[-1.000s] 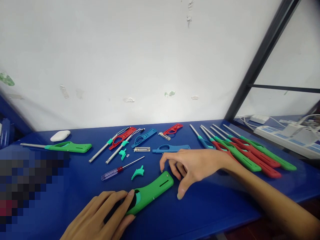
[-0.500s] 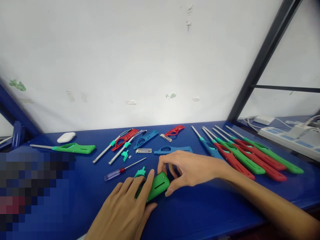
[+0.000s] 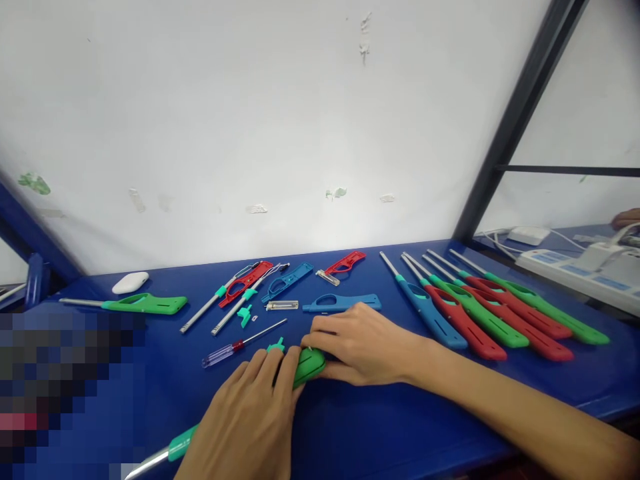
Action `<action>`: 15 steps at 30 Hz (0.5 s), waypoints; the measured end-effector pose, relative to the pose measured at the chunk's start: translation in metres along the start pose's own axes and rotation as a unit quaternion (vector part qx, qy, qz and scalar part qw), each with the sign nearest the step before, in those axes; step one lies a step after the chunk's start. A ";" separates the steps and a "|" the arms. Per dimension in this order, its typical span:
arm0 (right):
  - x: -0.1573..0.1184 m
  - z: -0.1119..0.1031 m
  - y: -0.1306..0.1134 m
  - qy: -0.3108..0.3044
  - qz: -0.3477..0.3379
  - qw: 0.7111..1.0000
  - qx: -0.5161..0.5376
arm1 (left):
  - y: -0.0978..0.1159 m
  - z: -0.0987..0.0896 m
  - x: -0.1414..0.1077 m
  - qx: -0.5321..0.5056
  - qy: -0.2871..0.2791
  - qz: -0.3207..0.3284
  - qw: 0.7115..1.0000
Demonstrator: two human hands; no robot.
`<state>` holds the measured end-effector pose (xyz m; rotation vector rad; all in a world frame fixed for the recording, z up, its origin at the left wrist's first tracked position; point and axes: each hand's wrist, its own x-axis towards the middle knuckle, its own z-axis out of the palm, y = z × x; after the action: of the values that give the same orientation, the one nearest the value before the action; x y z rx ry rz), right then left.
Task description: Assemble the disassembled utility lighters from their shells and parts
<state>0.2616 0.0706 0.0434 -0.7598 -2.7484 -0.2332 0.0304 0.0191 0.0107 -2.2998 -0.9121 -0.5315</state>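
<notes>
Fingers [image 3: 288, 368] of the left hand [image 3: 245, 417] are clasping one green lighter [image 3: 312, 362] over the blue table [image 3: 400, 427], the right hand [image 3: 364, 345] is pinching its handle end, and a screwdriver [image 3: 239, 345] is lying beyond.

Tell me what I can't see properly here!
Head view: middle of the held green lighter, covered by the left hand.
Head view: tip of its metal tube, cut off by the bottom edge.
Head view: part of the teal piece, behind the left hand.
Head view: lower-left corner, pixelated.
</notes>
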 end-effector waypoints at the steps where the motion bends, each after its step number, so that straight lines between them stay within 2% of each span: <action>1: -0.001 0.002 0.000 0.009 -0.011 1.000 -0.013 | 0.000 0.000 0.001 -0.005 0.002 0.001 1.000; 5: -0.003 0.008 0.001 0.048 -0.050 0.997 -0.040 | -0.002 0.002 0.004 -0.040 -0.004 -0.002 0.999; 10: -0.004 0.008 -0.001 0.094 -0.067 0.992 -0.049 | -0.003 0.001 0.002 -0.049 -0.001 0.000 0.999; 15: -0.005 0.007 -0.004 0.108 -0.072 0.990 -0.048 | -0.004 -0.003 0.003 -0.081 0.010 -0.011 0.997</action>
<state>0.2626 0.0663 0.0353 -0.5251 -2.6011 -0.4527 0.0291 0.0205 0.0158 -2.4267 -0.9158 -0.6599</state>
